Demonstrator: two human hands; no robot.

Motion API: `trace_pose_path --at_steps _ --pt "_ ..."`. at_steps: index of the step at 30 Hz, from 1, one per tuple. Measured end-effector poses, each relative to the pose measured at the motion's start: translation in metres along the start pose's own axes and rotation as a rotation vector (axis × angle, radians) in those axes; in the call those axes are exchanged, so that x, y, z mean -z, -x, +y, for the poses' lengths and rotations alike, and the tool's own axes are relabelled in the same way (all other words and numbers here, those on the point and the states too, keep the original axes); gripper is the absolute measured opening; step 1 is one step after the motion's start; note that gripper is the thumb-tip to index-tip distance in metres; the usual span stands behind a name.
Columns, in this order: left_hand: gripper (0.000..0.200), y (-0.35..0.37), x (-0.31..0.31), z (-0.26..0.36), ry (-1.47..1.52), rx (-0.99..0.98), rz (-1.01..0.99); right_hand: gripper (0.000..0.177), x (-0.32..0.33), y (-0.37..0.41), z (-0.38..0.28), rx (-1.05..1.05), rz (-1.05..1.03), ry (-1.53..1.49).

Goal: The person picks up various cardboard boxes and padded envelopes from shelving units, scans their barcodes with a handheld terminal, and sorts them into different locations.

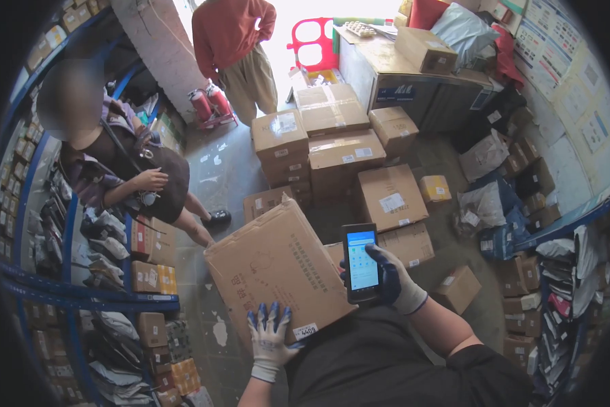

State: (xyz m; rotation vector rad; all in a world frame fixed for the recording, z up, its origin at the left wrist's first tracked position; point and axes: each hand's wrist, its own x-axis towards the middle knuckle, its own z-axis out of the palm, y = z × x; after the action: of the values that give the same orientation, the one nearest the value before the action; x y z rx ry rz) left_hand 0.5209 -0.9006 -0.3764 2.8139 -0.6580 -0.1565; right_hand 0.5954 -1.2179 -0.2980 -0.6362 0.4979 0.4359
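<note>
A large flat cardboard box (264, 258) leans tilted in front of me, printed with lettering and a faint drawing. My left hand (271, 342), in a white and blue glove, lies on its near side with fingers spread. Beside that hand is a white label (305, 330) with a handwritten-looking number. In my right hand (396, 279), also gloved, is a black smartphone (363, 268), held upright over the box's right edge. Its lit screen shows a blue header and rows of icons, and my thumb is over the screen.
Stacked cartons (349, 159) stand ahead, with a small box (458, 288) on the floor at right. Parcel shelves (91, 285) line the left; more parcels (563, 298) fill the right. One person (128, 159) stands at left, another (234, 54) by fire extinguishers (210, 103). A desk (413, 74) stands behind.
</note>
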Motion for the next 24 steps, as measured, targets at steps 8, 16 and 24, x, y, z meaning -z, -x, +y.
trace_pose_path --at_steps 8,16,24 --pt "0.091 -0.059 0.032 -0.043 0.081 -0.005 0.182 0.072 0.016 0.008 0.007 -0.223 -0.378 -0.349" --pt "0.071 -0.145 0.085 -0.072 0.142 0.187 -0.015 0.07 0.023 -0.001 0.051 -0.619 -0.411 -0.465" --pt "0.072 -0.211 0.097 -0.098 0.173 0.172 0.027 0.064 0.075 -0.024 0.103 -0.865 -0.193 -0.482"
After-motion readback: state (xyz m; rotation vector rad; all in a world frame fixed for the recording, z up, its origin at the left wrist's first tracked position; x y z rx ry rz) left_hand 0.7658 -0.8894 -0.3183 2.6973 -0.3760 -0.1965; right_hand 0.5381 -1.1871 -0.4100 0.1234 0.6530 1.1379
